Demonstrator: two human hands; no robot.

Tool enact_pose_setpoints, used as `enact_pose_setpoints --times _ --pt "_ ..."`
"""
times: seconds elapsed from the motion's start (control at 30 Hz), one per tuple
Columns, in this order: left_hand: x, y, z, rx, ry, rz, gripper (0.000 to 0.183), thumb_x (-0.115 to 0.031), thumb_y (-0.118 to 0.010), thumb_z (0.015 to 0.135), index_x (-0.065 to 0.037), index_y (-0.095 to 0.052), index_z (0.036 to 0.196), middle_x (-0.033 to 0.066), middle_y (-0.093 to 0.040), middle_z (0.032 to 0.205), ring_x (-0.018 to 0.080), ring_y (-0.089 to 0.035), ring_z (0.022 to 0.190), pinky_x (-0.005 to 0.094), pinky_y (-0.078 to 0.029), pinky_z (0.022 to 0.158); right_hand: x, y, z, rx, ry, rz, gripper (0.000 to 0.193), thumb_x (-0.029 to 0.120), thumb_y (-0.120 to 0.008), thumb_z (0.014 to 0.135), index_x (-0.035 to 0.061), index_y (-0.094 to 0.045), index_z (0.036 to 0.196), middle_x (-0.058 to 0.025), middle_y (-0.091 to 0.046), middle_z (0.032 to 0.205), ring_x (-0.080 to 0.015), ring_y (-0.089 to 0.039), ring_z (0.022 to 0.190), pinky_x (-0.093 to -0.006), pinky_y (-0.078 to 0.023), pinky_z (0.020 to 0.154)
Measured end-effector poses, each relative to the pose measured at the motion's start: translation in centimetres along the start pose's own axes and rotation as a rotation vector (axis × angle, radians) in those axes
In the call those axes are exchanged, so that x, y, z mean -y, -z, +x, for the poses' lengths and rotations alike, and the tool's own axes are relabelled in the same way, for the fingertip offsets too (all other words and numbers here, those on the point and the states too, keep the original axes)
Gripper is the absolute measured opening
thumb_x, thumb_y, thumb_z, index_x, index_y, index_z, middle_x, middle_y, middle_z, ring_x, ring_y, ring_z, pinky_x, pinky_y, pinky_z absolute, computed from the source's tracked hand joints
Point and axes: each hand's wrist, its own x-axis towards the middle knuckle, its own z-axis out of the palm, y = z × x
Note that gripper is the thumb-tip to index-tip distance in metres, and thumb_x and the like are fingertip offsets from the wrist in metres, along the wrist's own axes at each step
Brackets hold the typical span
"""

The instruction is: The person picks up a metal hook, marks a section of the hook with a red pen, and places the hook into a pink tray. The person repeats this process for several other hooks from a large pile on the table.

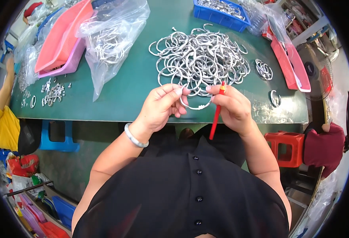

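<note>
My left hand point(158, 106) pinches one end of a silver open bangle point(190, 107) between thumb and fingers, near the table's front edge. Closed around a slim red pen-like tool point(215, 121) with a yellow band, my right hand point(236, 109) also has its fingertips at the bangle's other end. Whether those fingertips grip the bangle cannot be made out. Just beyond both hands lies a large heap of similar silver bangles point(202, 55), with its nearest rings close to my fingers.
On the green table point(130, 103), a bag of bangles point(111, 47), pink baskets point(63, 39) and small metal parts point(53, 93) lie left. A blue bin point(222, 14), two small bangle groups point(264, 69) and a pink tray point(287, 63) are right. People sit at both sides.
</note>
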Motion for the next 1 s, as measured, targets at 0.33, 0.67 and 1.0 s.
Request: enact_pose_setpoints --times 0.33,0.67,1.0 --pt "0.5 -0.5 -0.1 -0.005 0.017 0.053 0.023 -0.015 -0.046 0.089 0.0 -0.055 0.103 0.0037 -0.059 0.078 0.0101 -0.058 0.063 0.0194 -0.045 0.056 -0.6 -1.7 -3.0 -0.163 -0.287 0.236 0.032 -0.018 -0.048 0.063 0.0041 -0.055 0.086 -0.0123 -0.062 0.094 -0.0231 -0.061 0.078 -0.0281 -0.049 0.067" --pt "0.7 -0.7 0.2 -0.035 0.033 0.122 0.023 -0.01 -0.053 0.085 0.001 -0.055 0.105 0.0031 -0.059 0.08 0.0093 -0.057 0.065 0.0188 -0.045 0.058 -0.9 -2.4 -4.6 -0.3 -0.407 0.467 0.02 -0.012 -0.051 0.077 0.0023 -0.05 0.091 -0.0155 -0.058 0.103 -0.0215 -0.06 0.091 -0.029 -0.048 0.077" --pt "0.6 -1.0 0.4 -0.018 0.017 0.187 0.024 -0.009 -0.053 0.085 0.001 -0.054 0.107 0.0036 -0.059 0.081 0.0094 -0.057 0.067 0.0187 -0.045 0.058 -0.4 -1.7 -4.7 -0.388 -0.591 0.842 0.021 -0.001 -0.051 0.084 0.0046 -0.038 0.099 -0.0144 -0.055 0.103 -0.0135 -0.055 0.083 -0.0273 -0.045 0.075"
